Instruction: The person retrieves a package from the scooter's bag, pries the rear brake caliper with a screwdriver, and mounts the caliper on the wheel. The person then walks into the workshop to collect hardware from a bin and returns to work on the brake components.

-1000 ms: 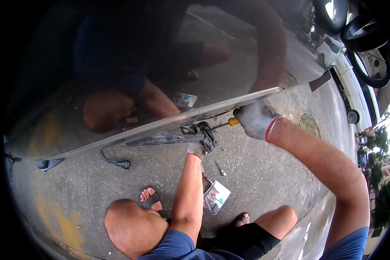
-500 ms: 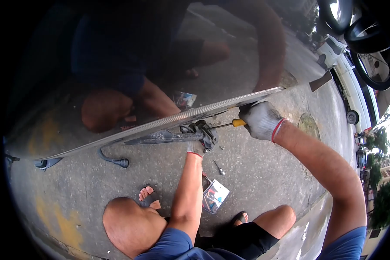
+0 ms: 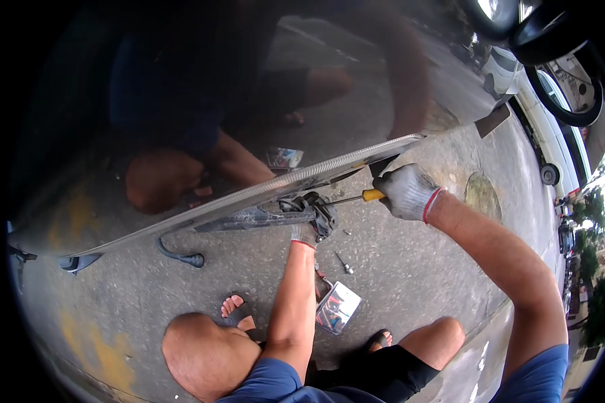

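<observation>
My right hand (image 3: 410, 193), in a white knitted glove with a dark palm, is closed around the yellow handle of a screwdriver (image 3: 372, 195). The shaft points left, its tip at a dark metal mechanism (image 3: 321, 213) under the ribbed edge (image 3: 343, 160) of a dark glossy panel (image 3: 202, 87). My left hand (image 3: 304, 233), gloved too, reaches up beneath that mechanism; the part in front hides its fingers, so their grip cannot be seen. A scuffed grey bar (image 3: 255, 218) runs left from the mechanism along the panel.
On the concrete ground below lie a small tool with a thin shaft (image 3: 345, 262) and a clear-lidded box of tools (image 3: 338, 307). A bent dark lever (image 3: 181, 255) sticks down at left. My knees flank the box. A white van (image 3: 551, 127) stands at far right.
The view has shifted slightly, so the panel edge and ground objects sit a little differently. My right hand still grips the screwdriver at the mechanism; my left hand stays beneath it.
</observation>
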Demonstrator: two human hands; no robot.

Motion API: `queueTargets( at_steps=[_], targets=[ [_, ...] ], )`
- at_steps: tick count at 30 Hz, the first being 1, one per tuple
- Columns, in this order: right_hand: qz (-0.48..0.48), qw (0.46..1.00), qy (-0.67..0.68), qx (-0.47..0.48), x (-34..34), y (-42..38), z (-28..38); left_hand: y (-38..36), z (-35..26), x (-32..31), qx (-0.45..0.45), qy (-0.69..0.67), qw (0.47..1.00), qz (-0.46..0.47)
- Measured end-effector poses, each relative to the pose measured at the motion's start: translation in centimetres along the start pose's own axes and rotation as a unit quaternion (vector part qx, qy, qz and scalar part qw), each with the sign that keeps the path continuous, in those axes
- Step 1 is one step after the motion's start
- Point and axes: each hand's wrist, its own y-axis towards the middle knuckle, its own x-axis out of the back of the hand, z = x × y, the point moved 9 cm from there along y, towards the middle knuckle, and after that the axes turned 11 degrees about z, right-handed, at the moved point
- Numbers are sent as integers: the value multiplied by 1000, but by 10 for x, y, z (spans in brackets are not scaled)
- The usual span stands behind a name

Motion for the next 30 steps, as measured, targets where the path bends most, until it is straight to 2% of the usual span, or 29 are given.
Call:
queueTargets(
  at_steps=[2,3,4,5,9,11,12,13,14,21,23,26,30],
  targets=[
    [0,1000,4,-9,-7,2,0,4,-19,19,-35,118,992,-37],
    [0,1000,5,-16,-9,3,-1,6,-22,23,-33,121,991,-37],
    [-2,1000,6,-16,-11,2,-1,9,-16,27,-34,-71,997,-13],
    [10,1000,1,-26,-9,3,1,10,-11,22,-33,-260,965,12],
    [29,999,-10,-43,0,1,8,8,-3,13,-27,-302,953,3],
    [35,998,-10,-46,6,0,10,2,21,-17,83,-360,928,40],
    [39,998,-10,-48,7,1,10,3,21,-16,84,-361,928,40],
    [40,998,-10,-49,5,2,8,4,13,-5,53,-208,977,20],
    [41,998,-10,-46,4,3,7,3,4,-2,20,-49,999,0],
    [25,999,17,-33,-3,0,1,-3,5,-2,-7,-18,999,-42],
    [25,999,20,-39,-6,-1,-1,0,-7,3,-60,25,998,-15],
    [28,999,20,-41,-10,-1,-4,-4,-7,0,-62,82,994,-31],
    [34,998,33,-37,-19,-1,-8,-5,-1,-1,-32,49,998,-15]
  ],
)
